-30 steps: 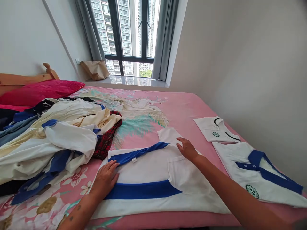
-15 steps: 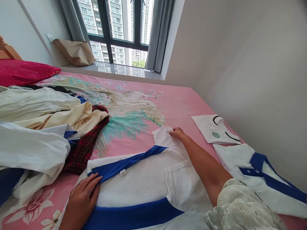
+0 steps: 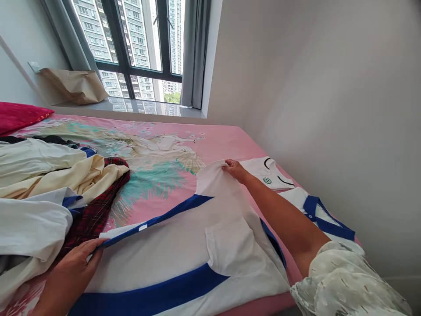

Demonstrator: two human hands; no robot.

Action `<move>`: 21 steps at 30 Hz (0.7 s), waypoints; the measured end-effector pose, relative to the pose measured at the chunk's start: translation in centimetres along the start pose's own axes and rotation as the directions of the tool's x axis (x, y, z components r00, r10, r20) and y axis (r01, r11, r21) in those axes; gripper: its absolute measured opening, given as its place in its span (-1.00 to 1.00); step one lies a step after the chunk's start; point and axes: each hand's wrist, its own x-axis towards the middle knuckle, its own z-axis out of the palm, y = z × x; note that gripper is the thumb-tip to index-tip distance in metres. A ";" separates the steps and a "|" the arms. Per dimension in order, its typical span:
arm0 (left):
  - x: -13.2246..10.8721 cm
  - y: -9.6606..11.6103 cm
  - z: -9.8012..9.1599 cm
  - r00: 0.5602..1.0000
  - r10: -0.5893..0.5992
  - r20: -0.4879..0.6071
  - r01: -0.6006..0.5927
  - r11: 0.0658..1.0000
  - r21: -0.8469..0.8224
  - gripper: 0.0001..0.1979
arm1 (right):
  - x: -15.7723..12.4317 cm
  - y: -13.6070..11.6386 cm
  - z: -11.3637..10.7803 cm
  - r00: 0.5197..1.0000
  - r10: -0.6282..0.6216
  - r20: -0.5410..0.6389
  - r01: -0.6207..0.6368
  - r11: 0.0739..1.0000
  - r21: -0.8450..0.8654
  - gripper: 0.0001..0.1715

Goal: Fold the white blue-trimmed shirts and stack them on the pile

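A white shirt with blue bands (image 3: 164, 245) is spread across the near part of the bed, its far edge lifted. My left hand (image 3: 74, 267) pinches the left end of that edge, at the blue strip, thumb and fingers closed on the cloth. Farther away, my right hand (image 3: 234, 169) grips the shirt's upper right corner between fingertips and thumb. A small white label shows along the blue strip between the hands. One short sleeve lies over the shirt's right side. The lower left of the shirt runs out of view.
Heaped clothes (image 3: 49, 175) lie on the left, with a red plaid garment (image 3: 95, 219) at their edge. Two folded white shirts, one with a round badge (image 3: 263, 169), one with a blue collar (image 3: 329, 224), lie along the wall. A paper bag (image 3: 79, 85) stands by the window.
My left hand has gone from lying on the shirt's edge to pinching it. Both hands have raised the far edge, and the view has turned to the right.
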 end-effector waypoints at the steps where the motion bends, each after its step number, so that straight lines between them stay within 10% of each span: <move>1: 0.4 0.0 -0.7 1.000 -0.005 0.027 0.004 1.000 0.019 -0.67 | -0.3 -0.2 0.0 1.000 -0.009 0.005 0.008 1.000 0.021 -0.64; 8: 1.7 0.9 -3.8 0.971 -0.044 0.234 0.024 0.996 0.088 -0.67 | -3.3 -0.9 -0.2 0.998 -0.060 -0.017 0.061 0.991 0.121 -0.73; 14: -0.7 -0.5 -4.0 0.985 0.051 0.163 -0.059 0.997 0.050 -0.71 | -11.5 -1.7 -0.5 0.986 -0.163 -0.023 0.165 0.974 0.155 -0.70; 21: -6.7 -0.7 -2.1 0.951 0.174 0.254 -0.209 0.971 0.117 -0.69 | -24.9 7.7 0.9 0.993 -0.104 0.060 0.118 0.930 -0.348 -0.71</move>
